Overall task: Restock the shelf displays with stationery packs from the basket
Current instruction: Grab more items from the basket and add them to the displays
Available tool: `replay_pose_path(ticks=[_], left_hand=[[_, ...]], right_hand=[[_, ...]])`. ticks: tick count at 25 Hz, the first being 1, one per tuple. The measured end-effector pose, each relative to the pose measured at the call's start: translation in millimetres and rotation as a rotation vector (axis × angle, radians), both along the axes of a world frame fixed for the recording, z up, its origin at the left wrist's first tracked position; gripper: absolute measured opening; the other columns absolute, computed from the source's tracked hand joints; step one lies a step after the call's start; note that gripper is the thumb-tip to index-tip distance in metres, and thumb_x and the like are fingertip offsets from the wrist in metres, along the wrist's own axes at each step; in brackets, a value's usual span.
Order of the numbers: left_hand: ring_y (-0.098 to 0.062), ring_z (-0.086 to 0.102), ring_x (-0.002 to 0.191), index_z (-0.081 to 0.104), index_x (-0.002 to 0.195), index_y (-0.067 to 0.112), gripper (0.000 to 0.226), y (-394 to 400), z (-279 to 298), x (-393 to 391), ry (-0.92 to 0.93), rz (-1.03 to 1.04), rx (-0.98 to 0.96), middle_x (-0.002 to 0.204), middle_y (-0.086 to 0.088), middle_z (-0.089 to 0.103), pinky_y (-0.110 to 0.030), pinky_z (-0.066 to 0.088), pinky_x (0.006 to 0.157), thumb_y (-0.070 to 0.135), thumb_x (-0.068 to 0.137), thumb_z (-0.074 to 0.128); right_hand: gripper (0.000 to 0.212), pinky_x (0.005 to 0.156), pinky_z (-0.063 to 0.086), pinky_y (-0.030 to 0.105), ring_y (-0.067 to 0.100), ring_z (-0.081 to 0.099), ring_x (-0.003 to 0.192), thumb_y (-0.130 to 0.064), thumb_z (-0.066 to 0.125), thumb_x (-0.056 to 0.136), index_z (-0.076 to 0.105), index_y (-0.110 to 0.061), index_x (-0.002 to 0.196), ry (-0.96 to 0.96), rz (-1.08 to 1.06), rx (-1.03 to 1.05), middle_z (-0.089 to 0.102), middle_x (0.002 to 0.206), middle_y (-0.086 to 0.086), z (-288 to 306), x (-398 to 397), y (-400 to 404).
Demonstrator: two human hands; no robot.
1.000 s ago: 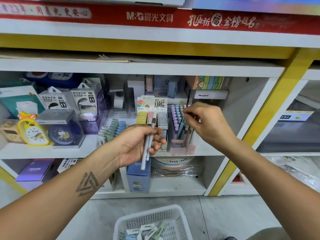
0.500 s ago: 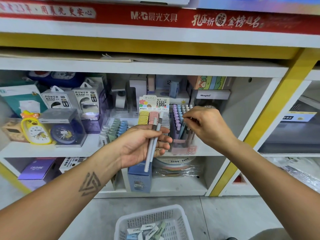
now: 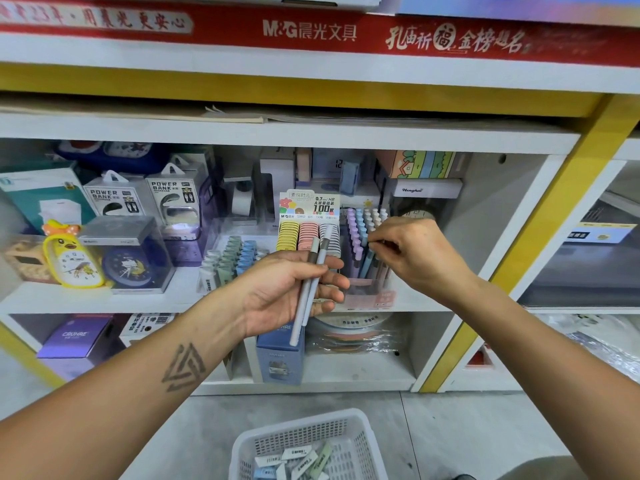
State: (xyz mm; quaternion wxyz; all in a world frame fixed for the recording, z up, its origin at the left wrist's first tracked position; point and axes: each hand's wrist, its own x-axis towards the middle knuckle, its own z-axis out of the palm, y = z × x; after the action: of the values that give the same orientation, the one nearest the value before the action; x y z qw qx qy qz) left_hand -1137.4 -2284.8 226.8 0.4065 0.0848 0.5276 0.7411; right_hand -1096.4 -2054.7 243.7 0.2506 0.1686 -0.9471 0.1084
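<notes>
A person's left hand (image 3: 291, 292) holds two grey pens (image 3: 310, 289) upright before the shelf (image 3: 104, 299), fingers curled around their barrels. The right hand (image 3: 412, 251) pinches a pen among the pastel pens standing in the clear pen display (image 3: 367, 258), near the middle shelf's front edge. Beside it, to the left, stands a lead refill display (image 3: 308, 223). On the floor below sits the white basket (image 3: 360, 441), holding small stationery packs (image 3: 294, 460).

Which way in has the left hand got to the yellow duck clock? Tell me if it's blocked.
Probably reachable: the yellow duck clock stands at the shelf's open front edge, but the left hand holds two pens.
</notes>
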Motion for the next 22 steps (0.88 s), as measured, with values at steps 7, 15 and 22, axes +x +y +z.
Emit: replay_pose_path(ticks=[7, 15, 22], left_hand=[[-0.033, 0.072, 0.090, 0.052, 0.121, -0.002, 0.023, 6.5, 1.2, 5.8, 0.015, -0.062, 0.064, 0.114, -0.032, 0.067, -0.041, 0.061, 0.078, 0.003, 0.099, 0.050], [-0.034, 0.072, 0.096, 0.061, 0.121, -0.008, 0.028, 26.1, 0.4, 11.2, 0.040, -0.116, 0.066, 0.114, -0.032, 0.067, -0.042, 0.056, 0.089, 0.002, 0.095, 0.055], [-0.015, 0.057, 0.063, 0.066, 0.117, -0.004, 0.026, 42.8, 3.3, 6.0, 0.102, 0.023, 0.004, 0.085, -0.011, 0.066, -0.022, 0.046, 0.050, 0.000, 0.096, 0.052]], right_hand=[[0.019, 0.075, 0.052, 0.036, 0.021, 0.061, 0.098, -0.026, 0.059, 0.098, 0.074, -0.014, 0.099, -0.085, -0.198, 0.099, 0.066, 0.105, -0.001, -9.6, -2.5, -5.1], [0.014, 0.060, 0.049, 0.024, 0.014, 0.061, 0.064, -0.010, 0.069, 0.093, 0.072, -0.010, 0.106, -0.434, 0.028, -1.091, 0.071, 0.076, 0.007, 11.0, 12.3, -13.7], [0.019, 0.064, 0.056, 0.025, 0.013, 0.067, 0.066, -0.004, 0.065, 0.093, 0.071, -0.022, 0.091, 0.073, -0.244, -0.962, 0.072, 0.076, 0.006, 25.1, 24.8, 42.9]])
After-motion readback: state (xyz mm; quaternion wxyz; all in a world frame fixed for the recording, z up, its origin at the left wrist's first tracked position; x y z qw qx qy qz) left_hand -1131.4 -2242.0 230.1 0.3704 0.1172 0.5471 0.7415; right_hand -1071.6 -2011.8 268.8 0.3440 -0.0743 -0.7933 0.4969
